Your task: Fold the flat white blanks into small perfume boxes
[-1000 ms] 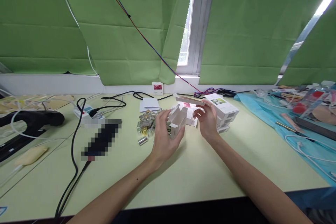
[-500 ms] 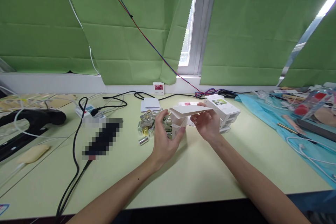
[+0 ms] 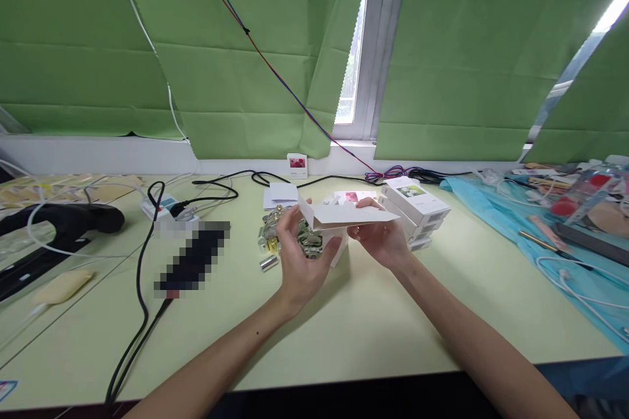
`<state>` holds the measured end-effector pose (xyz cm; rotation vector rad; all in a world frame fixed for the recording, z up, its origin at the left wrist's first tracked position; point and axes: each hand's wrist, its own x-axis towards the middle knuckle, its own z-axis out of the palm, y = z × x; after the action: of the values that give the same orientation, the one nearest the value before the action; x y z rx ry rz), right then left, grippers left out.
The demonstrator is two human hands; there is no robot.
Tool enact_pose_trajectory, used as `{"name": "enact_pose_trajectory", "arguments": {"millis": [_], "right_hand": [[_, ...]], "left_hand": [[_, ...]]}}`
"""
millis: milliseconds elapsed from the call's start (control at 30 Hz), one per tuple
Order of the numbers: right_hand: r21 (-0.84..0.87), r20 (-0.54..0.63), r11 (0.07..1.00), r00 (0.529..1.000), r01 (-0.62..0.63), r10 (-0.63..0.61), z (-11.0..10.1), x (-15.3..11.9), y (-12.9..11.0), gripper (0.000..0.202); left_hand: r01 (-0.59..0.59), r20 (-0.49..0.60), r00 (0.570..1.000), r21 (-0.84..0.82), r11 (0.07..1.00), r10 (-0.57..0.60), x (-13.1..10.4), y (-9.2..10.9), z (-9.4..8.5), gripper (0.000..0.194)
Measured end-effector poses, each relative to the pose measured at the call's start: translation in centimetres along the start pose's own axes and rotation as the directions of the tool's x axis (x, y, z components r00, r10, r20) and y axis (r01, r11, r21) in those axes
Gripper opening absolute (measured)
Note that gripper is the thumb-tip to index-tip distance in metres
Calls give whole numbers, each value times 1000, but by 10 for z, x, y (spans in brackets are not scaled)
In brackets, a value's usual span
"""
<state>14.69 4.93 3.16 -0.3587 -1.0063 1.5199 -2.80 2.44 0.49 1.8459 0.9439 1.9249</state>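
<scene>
Here: pale table point(image 3: 393, 327) with white card point(image 3: 348, 215), centre frame

Stacked boxes point(image 3: 415, 204), right of centre. Metal heap point(image 3: 270, 229), left of centre, partly screened by left hand point(image 3: 301, 268). Card: long axis left-right, folded end leftward; pinched by right hand point(image 3: 381, 239). White box point(image 3: 340, 252) beneath; left thumb touching, grip unclear.

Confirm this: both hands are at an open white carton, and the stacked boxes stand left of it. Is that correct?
Wrong side: the head view shows the stacked boxes right of the open white carton. The left hand and right hand are at it.
</scene>
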Motion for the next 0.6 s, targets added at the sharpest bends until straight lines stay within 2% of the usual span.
{"name": "enact_pose_trajectory", "arguments": {"millis": [233, 433, 600], "right_hand": [[-70, 70, 997, 997, -15, 20, 2, -3, 2, 29], [-86, 41, 993, 995, -83, 87, 3, -3, 3, 29], [-130, 38, 989, 996, -71, 76, 1, -3, 4, 36]], "left_hand": [[32, -13, 999, -76, 997, -33, 1, 0, -1, 86], [57, 14, 998, -55, 997, -56, -2, -2, -3, 98], [45, 50, 998, -100, 994, -40, 0, 0, -5, 105]]}}
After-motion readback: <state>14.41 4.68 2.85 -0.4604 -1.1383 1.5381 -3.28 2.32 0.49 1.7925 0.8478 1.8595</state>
